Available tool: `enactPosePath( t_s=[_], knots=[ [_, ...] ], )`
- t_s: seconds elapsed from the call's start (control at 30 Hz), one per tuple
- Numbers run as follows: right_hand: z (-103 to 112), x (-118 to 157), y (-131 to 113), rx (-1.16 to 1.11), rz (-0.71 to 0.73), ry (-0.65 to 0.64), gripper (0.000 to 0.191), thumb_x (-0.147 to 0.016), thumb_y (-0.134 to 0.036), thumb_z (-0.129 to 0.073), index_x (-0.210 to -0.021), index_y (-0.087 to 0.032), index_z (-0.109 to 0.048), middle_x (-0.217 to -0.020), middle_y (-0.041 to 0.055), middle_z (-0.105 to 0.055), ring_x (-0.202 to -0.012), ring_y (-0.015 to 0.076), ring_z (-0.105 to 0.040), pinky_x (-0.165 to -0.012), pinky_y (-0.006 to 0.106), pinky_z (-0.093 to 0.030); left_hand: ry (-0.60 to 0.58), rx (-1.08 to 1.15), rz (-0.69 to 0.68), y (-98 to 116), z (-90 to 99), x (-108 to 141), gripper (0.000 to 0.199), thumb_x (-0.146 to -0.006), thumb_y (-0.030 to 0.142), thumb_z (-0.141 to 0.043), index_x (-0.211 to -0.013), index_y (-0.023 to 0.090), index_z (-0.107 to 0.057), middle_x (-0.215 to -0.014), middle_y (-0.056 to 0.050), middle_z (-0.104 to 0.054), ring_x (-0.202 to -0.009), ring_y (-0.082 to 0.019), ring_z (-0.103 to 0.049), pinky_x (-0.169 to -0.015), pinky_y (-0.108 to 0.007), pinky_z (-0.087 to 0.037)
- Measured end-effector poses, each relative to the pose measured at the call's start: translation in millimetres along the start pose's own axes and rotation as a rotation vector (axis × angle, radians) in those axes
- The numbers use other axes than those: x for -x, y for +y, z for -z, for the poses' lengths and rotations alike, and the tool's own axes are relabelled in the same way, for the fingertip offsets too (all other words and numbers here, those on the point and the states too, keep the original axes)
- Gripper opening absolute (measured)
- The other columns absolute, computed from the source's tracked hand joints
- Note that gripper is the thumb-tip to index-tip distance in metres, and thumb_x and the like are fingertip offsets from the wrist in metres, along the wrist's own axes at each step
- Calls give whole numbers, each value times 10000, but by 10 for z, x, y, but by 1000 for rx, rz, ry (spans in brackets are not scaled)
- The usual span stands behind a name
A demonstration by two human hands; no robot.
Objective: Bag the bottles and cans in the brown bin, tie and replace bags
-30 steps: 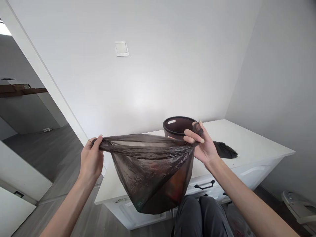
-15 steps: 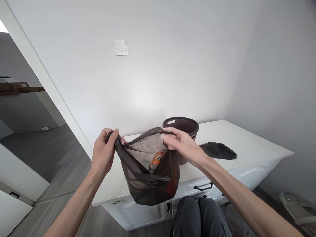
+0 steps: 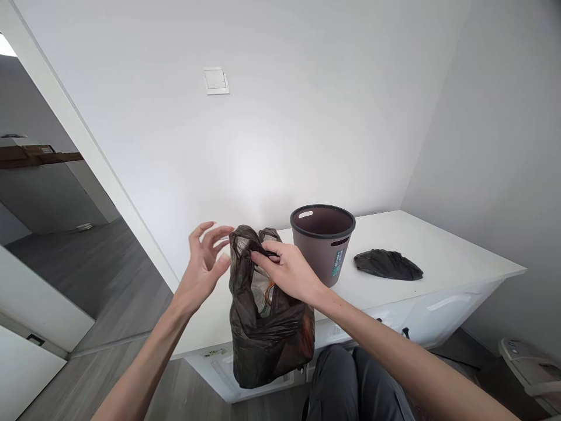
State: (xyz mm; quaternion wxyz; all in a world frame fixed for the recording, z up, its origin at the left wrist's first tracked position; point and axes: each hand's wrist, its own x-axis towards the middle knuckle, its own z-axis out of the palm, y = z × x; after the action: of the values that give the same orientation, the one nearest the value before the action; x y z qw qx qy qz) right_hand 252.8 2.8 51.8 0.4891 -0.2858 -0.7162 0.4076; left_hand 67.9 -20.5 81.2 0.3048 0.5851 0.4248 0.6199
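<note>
Bag (image 3: 272, 348) of thin dark plastic is at the front edge of the cabinet (image 3: 438, 245), beside our bin (image 3: 313, 248). Our right hand (image 3: 291, 270) pinches its bunched rim; our left hand (image 3: 204, 266) has fingers spread just beside it, contact unclear. Contents (image 3: 269, 292) are already inside; we judge the mouth partly gathered, not yet closed.
</note>
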Motion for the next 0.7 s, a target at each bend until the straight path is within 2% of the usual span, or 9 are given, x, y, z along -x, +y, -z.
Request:
enactPosePath(
  t_s=[0.03,0.1,0.2,0.27,0.37,0.47,0.53,0.63,0.7],
  knots=[
    [-1,2,3,-34,-12,-5,319,-953,-441,-574,-732,-212,-554,-713,-20,-509,-699,151,-463,-649,287,-373,-30,15,47,-33,7,-1,571,-589,393,-958,-1058,283,-650,-1085,-79,-715,-1150,-294,-657,-919,-327,-551],
    [-10,4,-8,-101,-40,-36,290,-943,-430,-576,-756,-207,-587,-749,-13,-543,-722,153,-491,-674,287,-395,-139,-31,143,-107,-18,25,519,-558,395,-958,-982,265,-688,-981,-86,-732,-1093,-345,-682,-847,-363,-587],
    [4,4,-75,-202,-116,-109,265,-918,-432,-602,-789,-204,-644,-753,-13,-563,-719,150,-507,-683,288,-406,-280,-139,227,-241,-101,122,319,-651,431,-893,-819,243,-699,-837,-66,-731,-970,-358,-696,-736,-370,-592],
    [64,13,-131,-273,-182,-136,303,-893,-488,-648,-791,-204,-662,-684,-33,-500,-659,131,-451,-625,275,-371,-299,-179,225,-339,-133,188,279,-741,464,-830,-738,230,-678,-794,-55,-725,-929,-338,-690,-715,-353,-579],
    [232,64,-172,-390,-241,-71,398,-819,-591,-739,-831,-196,-689,-628,-66,-358,-592,103,-319,-542,254,-277,-185,-175,193,-478,-95,241,314,-825,511,-770,-755,215,-691,-837,-62,-744,-992,-330,-690,-784,-332,-570],
    [442,177,-128,-496,-247,69,444,-756,-600,-821,-900,-195,-710,-637,-82,-266,-581,95,-228,-507,247,-212,57,-57,250,-565,15,235,361,-839,564,-762,-878,207,-729,-930,-86,-772,-1053,-320,-702,-849,-327,-575],
    [571,277,-47,-565,-236,172,403,-760,-547,-852,-922,-208,-706,-652,-79,-257,-585,100,-211,-495,248,-205,177,85,308,-565,76,212,396,-867,594,-729,-934,203,-732,-957,-101,-775,-1026,-295,-718,-846,-334,-593],
    [707,423,121,-674,-210,305,303,-790,-444,-866,-906,-229,-687,-686,-67,-271,-593,109,-223,-486,249,-247,254,281,401,-464,87,171,362,-902,552,-711,-928,192,-722,-924,-104,-761,-930,-258,-732,-817,-342,-621],
    [749,493,227,-734,-205,350,276,-800,-401,-866,-927,-230,-691,-708,-65,-271,-594,109,-226,-486,247,-279,268,390,429,-356,34,150,280,-923,460,-718,-851,191,-686,-812,-60,-709,-820,-212,-716,-834,-337,-630]
  ],
)
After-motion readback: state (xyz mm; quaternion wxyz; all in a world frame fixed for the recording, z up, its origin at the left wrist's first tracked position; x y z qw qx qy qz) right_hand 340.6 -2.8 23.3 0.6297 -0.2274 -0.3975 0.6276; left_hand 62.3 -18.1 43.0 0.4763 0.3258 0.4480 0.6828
